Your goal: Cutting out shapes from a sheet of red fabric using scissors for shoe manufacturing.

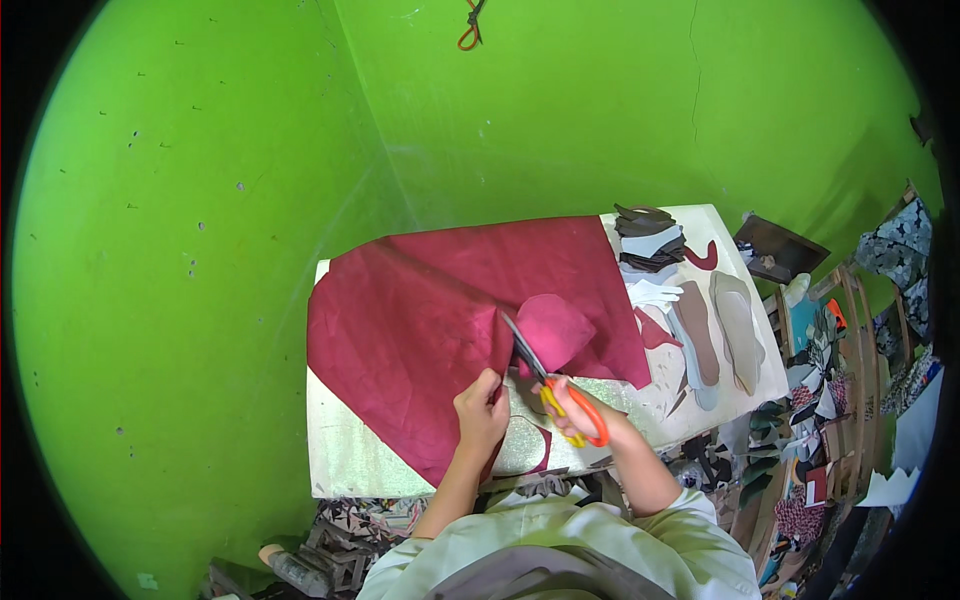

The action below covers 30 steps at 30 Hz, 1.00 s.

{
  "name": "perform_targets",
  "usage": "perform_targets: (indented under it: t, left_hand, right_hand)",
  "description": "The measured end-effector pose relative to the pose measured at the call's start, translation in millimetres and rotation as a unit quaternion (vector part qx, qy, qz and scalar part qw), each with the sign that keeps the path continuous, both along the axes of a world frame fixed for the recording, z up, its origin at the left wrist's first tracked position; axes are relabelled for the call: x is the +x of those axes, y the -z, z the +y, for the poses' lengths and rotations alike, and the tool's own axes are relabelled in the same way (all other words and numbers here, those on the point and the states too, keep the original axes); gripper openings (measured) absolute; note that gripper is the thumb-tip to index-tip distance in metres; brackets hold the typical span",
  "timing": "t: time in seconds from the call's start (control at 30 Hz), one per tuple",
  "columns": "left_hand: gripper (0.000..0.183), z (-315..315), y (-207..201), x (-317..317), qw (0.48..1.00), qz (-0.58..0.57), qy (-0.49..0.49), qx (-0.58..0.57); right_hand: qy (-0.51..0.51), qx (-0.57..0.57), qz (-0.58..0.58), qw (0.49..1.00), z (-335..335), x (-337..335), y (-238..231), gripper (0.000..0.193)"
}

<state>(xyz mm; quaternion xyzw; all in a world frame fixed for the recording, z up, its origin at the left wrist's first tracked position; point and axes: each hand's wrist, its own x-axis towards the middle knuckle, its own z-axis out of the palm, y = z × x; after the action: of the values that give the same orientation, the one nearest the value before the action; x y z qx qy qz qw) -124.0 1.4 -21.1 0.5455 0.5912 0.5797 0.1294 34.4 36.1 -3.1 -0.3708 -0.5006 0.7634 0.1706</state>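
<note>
A large sheet of dark red material (pixel 400 300) lies over most of the table and hangs past its near edge. My left hand (pixel 482 412) is closed on the sheet's near edge, pinching it up. In my right hand (pixel 578 410) are scissors (pixel 553 388) with orange and yellow handles. Their blades point up and to the left, at the sheet's edge beside my left hand. Just right of the blades, a pinkish-red flap (pixel 555 330) is folded over on the sheet; whether it is fully cut off I cannot tell.
On the table's right side lie a stack of dark cut pieces (pixel 648 235), brown insole shapes (pixel 698 335), a grey sole shape (pixel 735 330) and red scraps (pixel 655 330). The whitish tabletop (pixel 350 440) shows at the near left. Wooden racks (pixel 855 360) with scraps stand at right. Green walls (pixel 250 150) rise behind.
</note>
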Motion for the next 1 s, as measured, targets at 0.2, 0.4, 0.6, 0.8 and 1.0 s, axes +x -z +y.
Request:
perform_targets:
  t: [0.2, 0.4, 0.6, 0.8, 1.0]
  left_hand:
    - [0.019, 1.7, -4.8, -22.1, 0.998, -0.011, -0.051, 0.026]
    - [0.015, -0.1, 3.1, -20.0, 0.998, 0.008, -0.050, 0.029]
    - [0.016, -5.9, -3.5, -11.5, 0.999, 0.004, -0.050, 0.017]
    - [0.013, -19.2, -5.7, -2.6, 0.997, 0.061, -0.041, -0.018]
    - [0.013, -35.0, -14.5, -2.1, 0.993, 0.063, -0.093, -0.041]
  right_hand:
    - [-0.224, 0.198, -0.135, 0.945, 22.4, 80.3, -27.5, 0.047]
    - [-0.006, 0.034, -0.048, 0.998, 27.9, 132.9, -13.0, 0.035]
    - [0.190, 0.023, 0.020, 0.981, 56.9, 73.9, -7.8, 0.039]
    - [0.155, 0.203, -0.041, 0.966, 87.1, 11.5, -6.8, 0.046]
    - [0.081, 0.189, 0.066, 0.976, 111.6, -23.7, 9.5, 0.045]
